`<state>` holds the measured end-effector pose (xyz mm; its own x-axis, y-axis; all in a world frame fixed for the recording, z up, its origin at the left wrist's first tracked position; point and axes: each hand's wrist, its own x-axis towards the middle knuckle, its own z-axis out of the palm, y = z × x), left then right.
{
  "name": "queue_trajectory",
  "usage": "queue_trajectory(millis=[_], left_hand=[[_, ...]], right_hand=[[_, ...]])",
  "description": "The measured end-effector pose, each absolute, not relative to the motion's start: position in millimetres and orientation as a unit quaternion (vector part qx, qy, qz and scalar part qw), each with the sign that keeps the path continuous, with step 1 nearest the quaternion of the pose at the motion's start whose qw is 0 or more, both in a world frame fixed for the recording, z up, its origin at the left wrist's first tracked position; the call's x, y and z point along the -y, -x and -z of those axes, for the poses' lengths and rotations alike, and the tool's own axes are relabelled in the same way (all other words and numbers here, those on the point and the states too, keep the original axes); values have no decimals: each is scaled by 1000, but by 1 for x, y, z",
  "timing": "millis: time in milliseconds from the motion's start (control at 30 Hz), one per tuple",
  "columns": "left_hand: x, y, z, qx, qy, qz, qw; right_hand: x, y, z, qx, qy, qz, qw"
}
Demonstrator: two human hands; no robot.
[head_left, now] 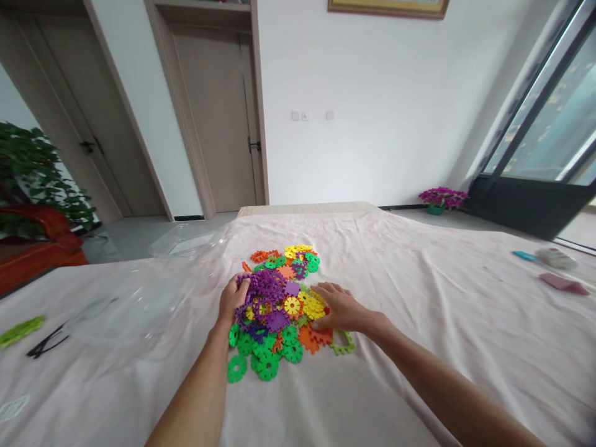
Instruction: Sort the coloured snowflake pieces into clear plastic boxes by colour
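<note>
A heap of colourful plastic interlocking toy pieces lies on the pale cloth in the middle. My left hand is closed at the heap's left side, its thumb over the purple pieces; its other fingers are partly hidden. On the right side, my right hand lies open with fingers spread, touching the yellow flower-shaped pieces. Orange square pieces show below its thumb, beside a light green frame-like piece. Green discs are spread along the near edge. More green, orange and yellow pieces lie at the far end.
Clear plastic containers stand to the left, with black-framed glasses and a light green piece beyond them. At the far right are a pink item, a white item and a blue item.
</note>
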<state>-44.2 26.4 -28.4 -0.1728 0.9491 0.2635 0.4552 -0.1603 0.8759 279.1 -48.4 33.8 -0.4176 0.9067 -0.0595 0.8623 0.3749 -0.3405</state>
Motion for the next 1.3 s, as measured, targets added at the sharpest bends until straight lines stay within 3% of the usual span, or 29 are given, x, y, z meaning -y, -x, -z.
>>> queue_trajectory(millis=[233,567,800,1033,1300], left_hand=[[-28,45,29,-603,-593,-476,242],[-29,45,25,-548,-588,-515,298],[-25,47,14,-506,-594,-522,344],[-22,46,12,-511,-581,-527,351],[-18,39,10,-510,-586,-534,335]], right_hand=[[35,-251,-36,820,562,-50,95],[13,-237,-28,824,546,-61,142],[-15,-215,-45,764,562,-158,274],[-29,-186,-63,719,432,-390,380],[-81,-234,-40,700,621,-153,318]])
